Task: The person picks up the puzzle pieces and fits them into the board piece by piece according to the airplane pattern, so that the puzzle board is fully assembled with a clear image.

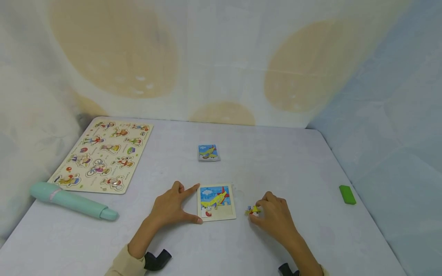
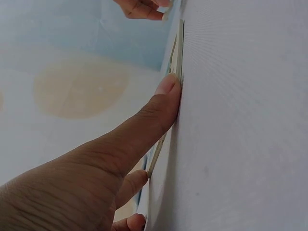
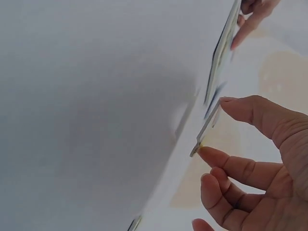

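Observation:
A small square puzzle board (image 1: 216, 219) with a pale wooden frame lies flat, partly filled with pieces showing a yellow airplane on blue sky. My left hand (image 1: 170, 207) holds it at the left side, forefinger at the upper corner and thumb at the lower one. In the left wrist view that thumb (image 2: 149, 115) lies along the board's edge. To the right of the board, my right hand (image 1: 274, 214) pinches a thin puzzle piece (image 1: 254, 210), yellow and red, between thumb and forefinger. The right wrist view shows this piece (image 3: 207, 127) tilted, edge-on.
Behind the board sits a small airplane picture tile (image 1: 208, 152). A large peg puzzle board (image 1: 114, 189) with cartoon figures is at the back left, near a mint-green pen-like tool (image 1: 74, 201). Far right lies a green block (image 1: 347, 194). Fabric walls (image 1: 221, 65) enclose the table.

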A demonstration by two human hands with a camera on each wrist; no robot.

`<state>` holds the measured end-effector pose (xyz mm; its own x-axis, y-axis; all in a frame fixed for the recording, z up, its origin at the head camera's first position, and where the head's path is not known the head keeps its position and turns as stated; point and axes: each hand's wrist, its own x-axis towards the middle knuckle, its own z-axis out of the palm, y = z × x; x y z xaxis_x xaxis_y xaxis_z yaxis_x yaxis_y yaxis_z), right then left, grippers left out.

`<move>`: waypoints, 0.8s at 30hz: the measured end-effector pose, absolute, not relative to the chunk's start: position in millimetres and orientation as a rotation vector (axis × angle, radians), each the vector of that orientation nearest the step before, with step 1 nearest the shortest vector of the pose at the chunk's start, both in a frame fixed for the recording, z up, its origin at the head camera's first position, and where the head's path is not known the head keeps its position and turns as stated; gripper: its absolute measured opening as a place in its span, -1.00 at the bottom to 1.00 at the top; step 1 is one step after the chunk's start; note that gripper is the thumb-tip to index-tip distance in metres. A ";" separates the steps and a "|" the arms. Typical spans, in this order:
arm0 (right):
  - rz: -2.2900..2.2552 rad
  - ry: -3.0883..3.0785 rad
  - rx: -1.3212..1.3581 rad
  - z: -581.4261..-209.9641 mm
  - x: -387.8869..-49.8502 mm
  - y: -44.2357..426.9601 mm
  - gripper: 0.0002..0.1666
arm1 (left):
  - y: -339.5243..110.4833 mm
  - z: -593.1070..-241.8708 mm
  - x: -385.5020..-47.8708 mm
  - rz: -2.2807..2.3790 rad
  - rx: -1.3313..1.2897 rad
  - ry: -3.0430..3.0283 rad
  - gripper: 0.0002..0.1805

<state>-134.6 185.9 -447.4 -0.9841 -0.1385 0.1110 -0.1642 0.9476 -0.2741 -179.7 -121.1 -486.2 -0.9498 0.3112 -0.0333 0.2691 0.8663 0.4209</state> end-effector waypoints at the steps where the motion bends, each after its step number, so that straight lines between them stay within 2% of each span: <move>1: 0.437 -3.010 0.249 -447.4 -135.7 181.4 -0.60 | -121.3 -486.5 -179.7 0.642 0.456 2.937 0.15; 14: 0.429 -3.015 0.465 -447.1 -143.4 124.8 -0.56 | -122.0 -489.0 -180.4 0.643 0.454 2.949 0.16; 24: 0.346 -3.012 0.560 -451.8 -147.8 101.1 -0.60 | -122.0 -488.9 -181.5 0.636 0.475 2.949 0.15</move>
